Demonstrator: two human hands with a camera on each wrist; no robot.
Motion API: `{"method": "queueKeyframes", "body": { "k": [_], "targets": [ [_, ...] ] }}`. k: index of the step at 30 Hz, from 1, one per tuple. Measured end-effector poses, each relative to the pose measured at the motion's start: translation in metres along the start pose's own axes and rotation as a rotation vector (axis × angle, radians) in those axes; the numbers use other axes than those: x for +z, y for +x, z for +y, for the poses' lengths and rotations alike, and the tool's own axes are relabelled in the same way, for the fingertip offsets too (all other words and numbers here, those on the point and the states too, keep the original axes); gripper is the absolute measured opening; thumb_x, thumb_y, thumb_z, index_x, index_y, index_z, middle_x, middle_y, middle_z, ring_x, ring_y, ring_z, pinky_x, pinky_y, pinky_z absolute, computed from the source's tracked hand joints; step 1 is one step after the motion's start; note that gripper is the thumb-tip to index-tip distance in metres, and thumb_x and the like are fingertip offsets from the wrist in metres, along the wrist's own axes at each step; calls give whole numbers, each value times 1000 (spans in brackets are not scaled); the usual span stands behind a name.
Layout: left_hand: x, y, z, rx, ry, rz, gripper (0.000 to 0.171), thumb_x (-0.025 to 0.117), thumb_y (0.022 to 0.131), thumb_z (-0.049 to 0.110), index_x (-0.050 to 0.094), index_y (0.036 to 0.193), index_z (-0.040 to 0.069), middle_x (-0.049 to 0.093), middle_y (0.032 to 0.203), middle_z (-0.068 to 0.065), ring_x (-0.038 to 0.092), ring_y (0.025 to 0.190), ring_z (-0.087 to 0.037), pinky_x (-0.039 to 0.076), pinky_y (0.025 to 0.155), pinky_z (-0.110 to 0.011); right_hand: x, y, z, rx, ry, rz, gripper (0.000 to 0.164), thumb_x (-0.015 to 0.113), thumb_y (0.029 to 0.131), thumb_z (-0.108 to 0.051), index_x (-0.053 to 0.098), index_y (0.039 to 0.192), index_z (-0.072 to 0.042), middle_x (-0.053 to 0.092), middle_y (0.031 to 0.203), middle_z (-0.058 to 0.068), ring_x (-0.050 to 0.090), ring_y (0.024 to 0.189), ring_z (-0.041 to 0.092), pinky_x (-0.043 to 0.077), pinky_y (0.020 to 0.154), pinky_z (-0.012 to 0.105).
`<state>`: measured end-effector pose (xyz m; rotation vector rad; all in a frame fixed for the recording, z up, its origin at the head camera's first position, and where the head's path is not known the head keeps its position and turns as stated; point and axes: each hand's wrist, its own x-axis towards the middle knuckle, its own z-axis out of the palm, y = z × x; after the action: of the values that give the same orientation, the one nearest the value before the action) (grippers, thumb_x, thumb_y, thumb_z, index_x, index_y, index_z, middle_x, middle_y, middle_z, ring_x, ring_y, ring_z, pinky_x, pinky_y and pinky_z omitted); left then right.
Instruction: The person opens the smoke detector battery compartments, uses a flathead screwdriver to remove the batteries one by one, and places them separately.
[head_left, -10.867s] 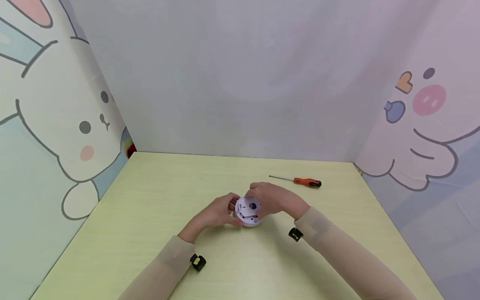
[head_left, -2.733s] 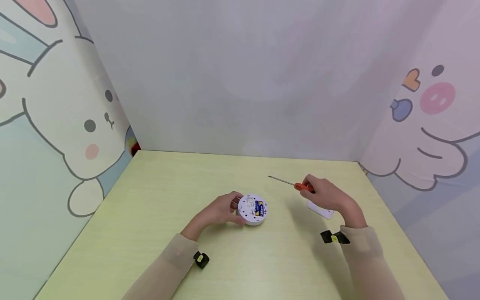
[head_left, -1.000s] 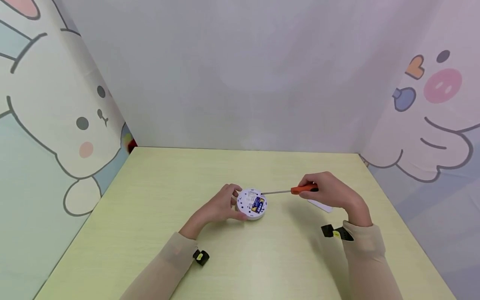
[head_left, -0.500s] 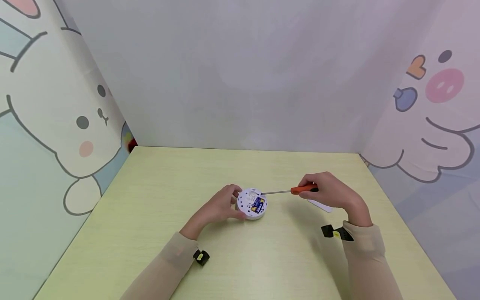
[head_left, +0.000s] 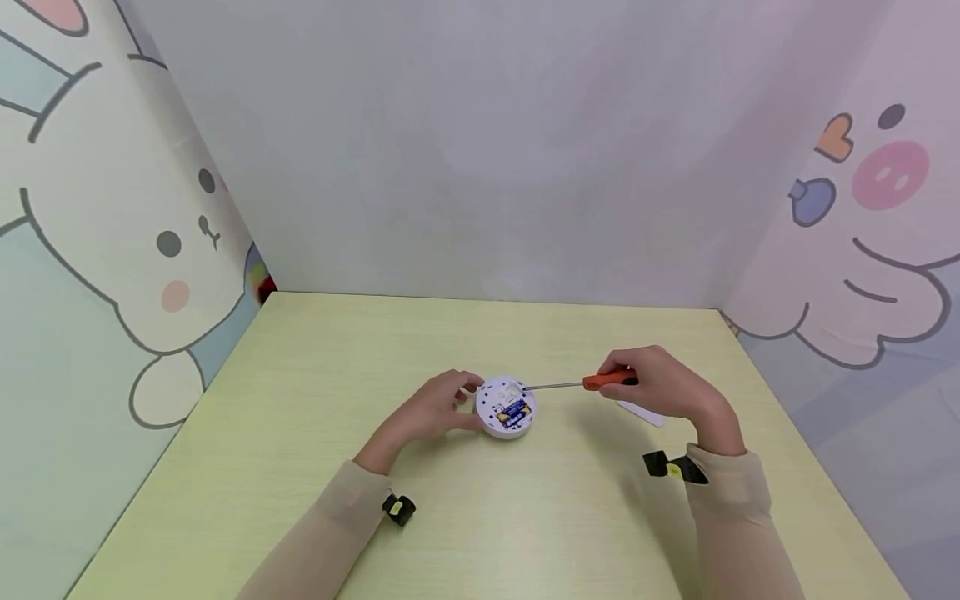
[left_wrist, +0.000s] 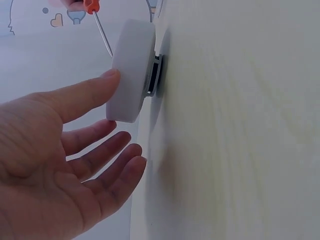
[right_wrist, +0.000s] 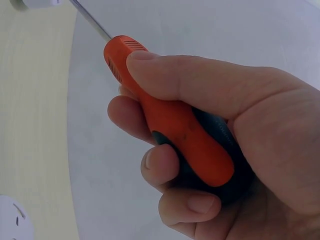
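Head view: at the centre of the frame, the round white device (head_left: 495, 406) sits over the pale yellow table (head_left: 465, 517), its blue-and-yellow battery (head_left: 514, 415) facing up. Compared with half a second ago, it has turned clockwise. The left hand (head_left: 429, 408) pinches its left edge between thumb and index finger. The screwdriver (head_left: 596, 382) comes in nearly level from the right, tip at the device's upper right edge; 2.7 seconds ago that tip was well apart from it. The right hand (head_left: 663, 383) is clamped on the orange handle, with a white strip (head_left: 643, 414) just below. Only the left wrist view reveals a smaller base part (left_wrist: 154, 77) under the device and the remaining left fingers spread in the air. Only the right wrist view shows the handle's dark patches and the fingers wrapped beneath.
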<state>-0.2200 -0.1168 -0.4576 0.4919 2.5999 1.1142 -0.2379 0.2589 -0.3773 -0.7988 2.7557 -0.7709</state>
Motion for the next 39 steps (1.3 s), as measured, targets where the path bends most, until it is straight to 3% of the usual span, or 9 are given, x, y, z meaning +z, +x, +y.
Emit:
{"method": "queueKeyframes", "body": {
  "k": [14,28,39],
  "targets": [
    [3,2,-2,29,-70,-52,89,93,85,27,45,158,9,60,149,-10,61,130,-30,52,108,-48,0,-1,1,-10,5,13,10,79,97,-16,76,103,-22,73,93,-9,60,73,12,51,67,28],
    [11,1,4,46,-59,-36,94,95,83,27,43,160,10,57,148,-9,59,126,-27,51,106,-46,-3,-3,-4,-9,13,3,9,78,97,-15,76,104,-21,72,93,-9,59,74,13,50,68,28],
    [12,1,6,2,-78,-16,94,96,81,28,44,157,7,54,149,-12,59,129,-31,53,104,-46,-2,-2,-2,-18,9,18,11,79,96,-14,76,103,-22,72,92,-10,59,71,12,50,66,28]
  ]
}}
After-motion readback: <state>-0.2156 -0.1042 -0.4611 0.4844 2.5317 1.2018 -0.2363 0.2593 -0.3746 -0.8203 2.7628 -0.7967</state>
